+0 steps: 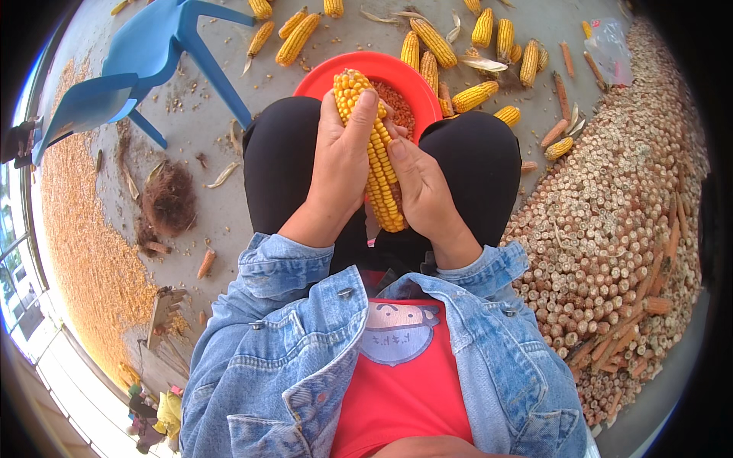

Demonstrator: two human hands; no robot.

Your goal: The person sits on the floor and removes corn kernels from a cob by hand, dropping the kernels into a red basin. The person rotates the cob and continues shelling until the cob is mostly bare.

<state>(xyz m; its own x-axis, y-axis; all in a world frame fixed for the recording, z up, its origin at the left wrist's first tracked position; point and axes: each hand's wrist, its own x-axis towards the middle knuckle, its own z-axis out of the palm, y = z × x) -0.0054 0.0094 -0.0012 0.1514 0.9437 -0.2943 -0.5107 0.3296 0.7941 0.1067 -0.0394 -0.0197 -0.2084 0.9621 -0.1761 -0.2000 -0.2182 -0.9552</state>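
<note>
A yellow ear of corn [379,163] is held slantwise above my lap. My left hand [343,146] wraps its upper part, with the thumb lying along the kernels. Lower on the right side, my right hand [422,186] grips the same ear, thumb pressed against it. Some kernels are gone along the lower right edge, where reddish cob shows. Behind my knees stands a red plastic basin [326,71] with loose reddish kernels [399,109] inside. My hands and the ear cover part of it.
Several whole ears [472,96] lie on the concrete floor beyond the basin. Stacked bare cobs [601,240] form a large pile at right, with a plastic bag [610,51] near its top. At left are a blue plastic chair [152,51], spread kernels [86,229] and a clump of corn silk [169,197].
</note>
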